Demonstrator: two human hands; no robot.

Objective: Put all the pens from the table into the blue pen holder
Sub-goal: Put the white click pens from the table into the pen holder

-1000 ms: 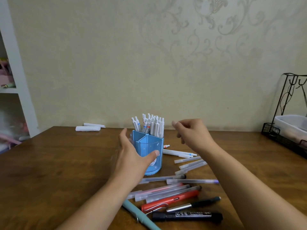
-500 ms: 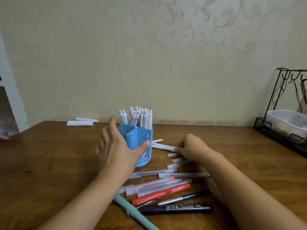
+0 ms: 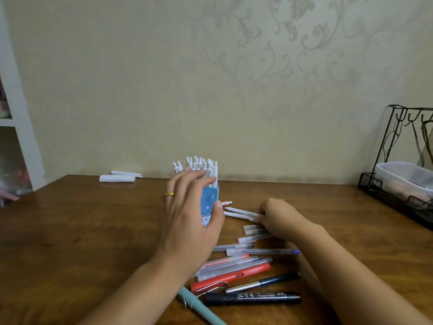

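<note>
The blue pen holder (image 3: 209,202) stands mid-table, packed with several white pens (image 3: 199,164). My left hand (image 3: 189,219) wraps it from the left, thumb on its front, fingers across its far side. My right hand (image 3: 281,219) is down on the table to the right of the holder, fingertips pinching the ends of two white pens (image 3: 239,213). A short white pen with a red tip (image 3: 226,203) lies just behind them. Nearer me lie several clear pens (image 3: 262,251), a red pen (image 3: 234,276), a dark green pen (image 3: 264,282), a black marker (image 3: 253,298) and a teal pen (image 3: 201,308).
Two white paper rolls (image 3: 117,178) lie at the table's back left by the wall. A black wire rack (image 3: 384,146) with a clear plastic container (image 3: 403,177) stands at the right edge. A white shelf unit (image 3: 21,127) rises at the far left.
My right hand dropped from above the holder to the table and closed on the white pens. My left hand shifted further round the holder.
</note>
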